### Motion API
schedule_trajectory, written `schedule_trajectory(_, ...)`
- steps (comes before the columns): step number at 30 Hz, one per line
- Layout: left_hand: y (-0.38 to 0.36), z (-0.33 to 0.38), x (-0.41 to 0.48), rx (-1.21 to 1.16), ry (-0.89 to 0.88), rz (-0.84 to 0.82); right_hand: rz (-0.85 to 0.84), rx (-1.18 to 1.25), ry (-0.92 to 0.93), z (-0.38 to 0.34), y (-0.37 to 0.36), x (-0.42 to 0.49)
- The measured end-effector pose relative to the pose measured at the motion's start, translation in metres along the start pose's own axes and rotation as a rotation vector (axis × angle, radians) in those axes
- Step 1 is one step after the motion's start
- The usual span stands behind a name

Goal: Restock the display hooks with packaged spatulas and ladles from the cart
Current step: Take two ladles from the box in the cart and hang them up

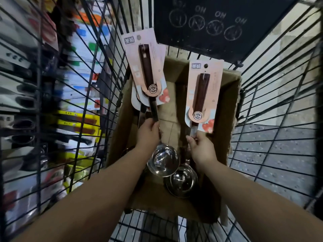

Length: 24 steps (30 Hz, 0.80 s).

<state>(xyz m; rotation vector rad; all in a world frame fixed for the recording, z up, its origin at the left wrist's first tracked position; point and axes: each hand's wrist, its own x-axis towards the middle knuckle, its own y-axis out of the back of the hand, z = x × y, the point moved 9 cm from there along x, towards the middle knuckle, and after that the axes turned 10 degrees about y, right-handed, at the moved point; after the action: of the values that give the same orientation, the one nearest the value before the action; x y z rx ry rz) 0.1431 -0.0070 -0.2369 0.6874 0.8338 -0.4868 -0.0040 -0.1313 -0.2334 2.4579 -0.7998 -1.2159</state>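
Both hands reach down into a wire cart (272, 119) whose black mesh walls rise close at nine and three o'clock, leaving only a narrow well around the open cardboard box (225, 109) at centre; the left hand (148, 131) has its fingers curled tight around the metal shaft of a packaged ladle (146, 72), whose pink card points toward twelve o'clock with more cards bunched behind it, and whose shiny bowl (163, 162) hangs below the wrist at six; the right hand (201, 147) pinches the shaft of a second packaged ladle (203, 95) between thumb and fingertips, its card standing upright just beside the box's right wall, its bowl (181, 182) lower, partly under the first; the two cards stand apart with bare box floor between them; a dark chalk-marked board (218, 23) leans over the box's far edge at one o'clock; blurred packaged goods (76, 123) crowd the shelving beyond the mesh at nine.
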Motion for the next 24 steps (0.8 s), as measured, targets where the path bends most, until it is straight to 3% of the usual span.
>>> schedule_trajectory(12,0.033,0.017,-0.09,-0.176,-0.061,-0.004,0.014,-0.155,0.248,-0.078,0.054,-0.057)
schedule_trajectory(17,0.061,0.04,-0.15,-0.164,-0.152,0.1,-0.025,-0.089,0.38,-0.116,0.069,-0.094)
schedule_trajectory(24,0.094,0.027,-0.241,-0.456,-0.134,0.25,-0.13,-0.051,0.552,-0.171,0.09,-0.155)
